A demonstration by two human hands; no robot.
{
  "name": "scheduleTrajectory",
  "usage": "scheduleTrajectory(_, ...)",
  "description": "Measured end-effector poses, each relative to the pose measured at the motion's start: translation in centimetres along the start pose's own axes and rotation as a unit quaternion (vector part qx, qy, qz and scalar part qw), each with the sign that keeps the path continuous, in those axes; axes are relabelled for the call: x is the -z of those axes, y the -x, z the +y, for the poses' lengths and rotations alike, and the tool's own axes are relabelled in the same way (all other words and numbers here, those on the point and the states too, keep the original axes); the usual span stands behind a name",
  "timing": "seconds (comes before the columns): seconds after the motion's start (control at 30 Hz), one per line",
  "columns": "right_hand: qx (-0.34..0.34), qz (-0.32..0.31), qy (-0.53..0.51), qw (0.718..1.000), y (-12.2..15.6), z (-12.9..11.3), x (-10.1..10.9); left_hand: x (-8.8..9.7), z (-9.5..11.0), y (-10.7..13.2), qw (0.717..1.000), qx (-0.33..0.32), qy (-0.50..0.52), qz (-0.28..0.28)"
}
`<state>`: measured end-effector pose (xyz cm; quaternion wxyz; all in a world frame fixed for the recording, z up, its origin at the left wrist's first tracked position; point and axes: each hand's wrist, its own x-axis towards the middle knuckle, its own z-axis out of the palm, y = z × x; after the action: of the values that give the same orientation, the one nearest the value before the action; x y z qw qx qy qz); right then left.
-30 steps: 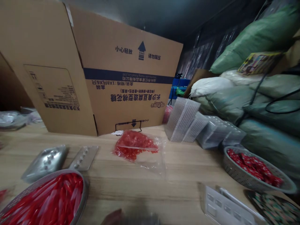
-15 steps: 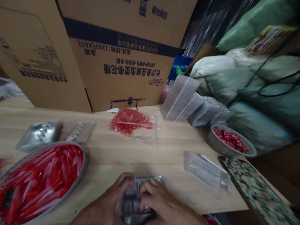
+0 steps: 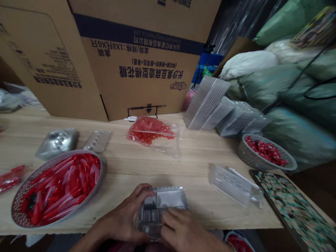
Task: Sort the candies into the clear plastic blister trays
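A clear plastic tray [image 3: 170,197] with square compartments sits at the table's front edge, directly before me. Dark square blocks [image 3: 151,215] fill several of its left compartments; the far right compartment shows a pale, shiny bottom. My left hand [image 3: 130,213] grips the tray along its left side, thumb below and fingers at the far left corner. Over the near right part of the tray, my right hand [image 3: 178,227] has its fingers curled and pressed together. Whatever those fingertips hold, if anything, is hidden.
To the left stands a basket [image 3: 103,175] of red tubes. Behind lies a bag of red pieces [image 3: 151,131], before a cardboard box [image 3: 147,84]. On the right are empty clear trays [image 3: 231,183], stacked trays [image 3: 207,103], a basket of red packets [image 3: 265,150] and a patterned tray [image 3: 294,206].
My view has shifted slightly, so more of the left side shows. The right hand has moved down and right over the tray, uncovering its far right compartment. The left hand keeps its grip.
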<state>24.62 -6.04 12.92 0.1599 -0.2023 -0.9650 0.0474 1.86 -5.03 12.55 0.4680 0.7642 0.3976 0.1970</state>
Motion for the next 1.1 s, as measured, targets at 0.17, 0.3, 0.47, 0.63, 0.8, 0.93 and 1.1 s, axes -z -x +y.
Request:
scheduleTrajectory(0.17, -0.038, -0.056, -0.002, 0.998, -0.4, 0.0, 0.2, 0.5, 1.2, -0.3, 1.0, 0.015, -0.017, -0.001)
scheduleTrajectory(0.3, 0.009, 0.009, 0.146, 0.989, -0.4, -0.8, -2.7, 0.2, 1.5, 0.6, 0.995, 0.046, -0.084, -0.012)
scheduleTrajectory(0.47, 0.064, 0.072, 0.107, 0.99, -0.9, 0.0, -3.0, -2.3, -2.2, 1.4, 0.978, -0.02, -0.203, 0.053)
scheduleTrajectory(0.63, 0.031, -0.001, 0.01, 0.999, -2.7, 0.7, 3.6, -3.2, -4.2, 1.2, 0.966, -0.134, -0.185, 0.12)
scheduleTrajectory(0.8, -0.024, 0.202, -0.016, 0.979, -2.5, 1.6, 5.1, 2.0, -1.7, 1.2, 0.93, -0.05, -0.004, 0.365)
scheduleTrajectory(0.93, -0.028, 0.082, -0.04, 0.995, -1.3, 2.9, -1.0, 7.7, -4.2, -2.6, 0.872, 0.149, 0.067, 0.462)
scheduleTrajectory(1.1, -0.022, -0.022, -0.033, 0.999, -0.7, 3.4, -5.4, 10.4, -7.3, -6.5, 0.85, 0.234, -0.035, 0.471)
